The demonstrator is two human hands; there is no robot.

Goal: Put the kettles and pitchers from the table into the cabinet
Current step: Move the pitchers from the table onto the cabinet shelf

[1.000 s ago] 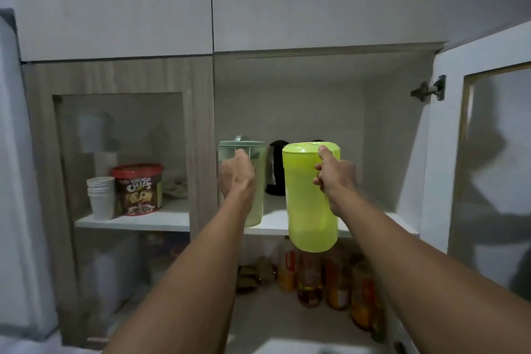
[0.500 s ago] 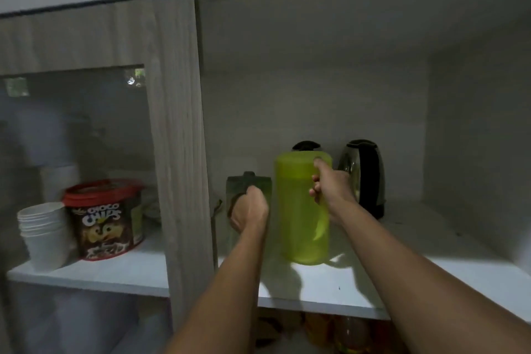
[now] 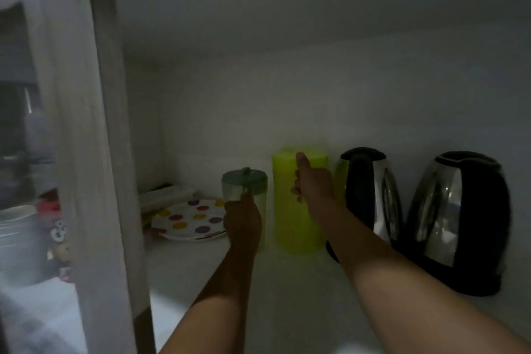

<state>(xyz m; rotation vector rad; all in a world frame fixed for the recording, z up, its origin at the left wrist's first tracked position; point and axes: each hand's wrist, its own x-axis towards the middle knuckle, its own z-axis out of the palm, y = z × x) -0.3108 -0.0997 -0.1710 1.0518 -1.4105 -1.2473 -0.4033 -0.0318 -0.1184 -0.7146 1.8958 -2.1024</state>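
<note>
A tall lime-green translucent plastic pitcher (image 3: pixel 296 210) stands deep on the white cabinet shelf (image 3: pixel 287 296), the person's right hand (image 3: pixel 311 184) wrapped around its handle side with the thumb raised against the lid rim. Just to its left, a shorter pale-green clear plastic pitcher with a darker green lid (image 3: pixel 245 190) is gripped low on its body by the left hand (image 3: pixel 242 220), fingers closed around it. Both vessels look empty and thin-walled, so they likely weigh little, flex slightly under a squeeze and could tip if nudged near the top; the handle or the lower body appears the safest hold. Whether their bases rest fully on the shelf cannot be told in the dim light. To the right, two black-and-steel electric kettles (image 3: pixel 370 195) (image 3: pixel 462 218) sit side by side, the nearer one close beside the lime pitcher. At left, a white polka-dot plate (image 3: pixel 189 218) lies flat near the wooden cabinet post (image 3: pixel 109 152).
</note>
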